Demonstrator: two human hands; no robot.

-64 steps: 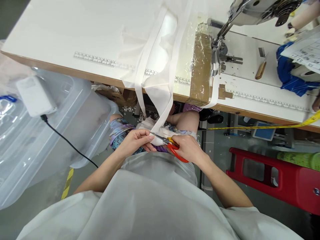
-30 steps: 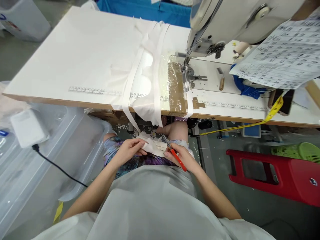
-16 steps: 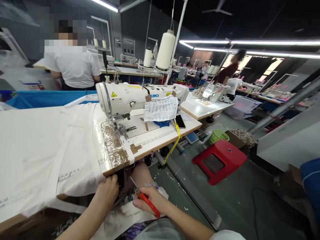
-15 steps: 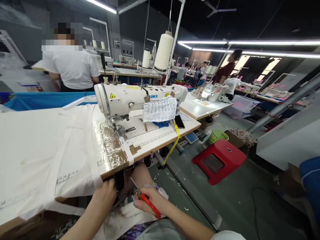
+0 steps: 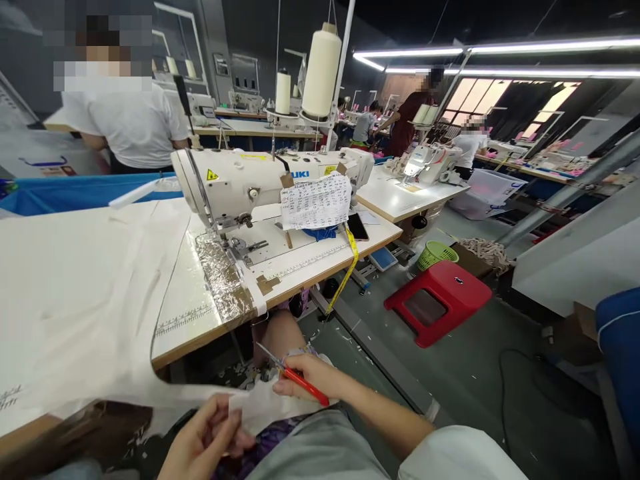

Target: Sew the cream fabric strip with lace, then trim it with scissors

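Note:
White fabric (image 5: 85,320) spreads over the left part of the sewing table and hangs down toward my lap. My left hand (image 5: 210,430) is closed, pinching an end of this fabric between thumb and fingers just above my lap. In my right hand (image 5: 315,373) are scissors with red handles (image 5: 306,385); the fingers wrap round them and the metal blades point up and left. More white cloth lies under the right hand, on my thigh. In front of me stands a white sewing machine (image 5: 220,180), with a narrow white strip running from below its needle area over the table's front edge.
A handwritten paper (image 5: 316,203) hangs on the machine. Beside it are a phone (image 5: 358,227) and a yellow tape measure (image 5: 353,257). On the floor to the right stand a red stool (image 5: 447,293) and a green basket (image 5: 434,255). Several people are farther back.
My left hand has come down and toward me from the table's edge, drawing the white fabric along. My right hand keeps the scissors in nearly the same place. The view has shifted slightly.

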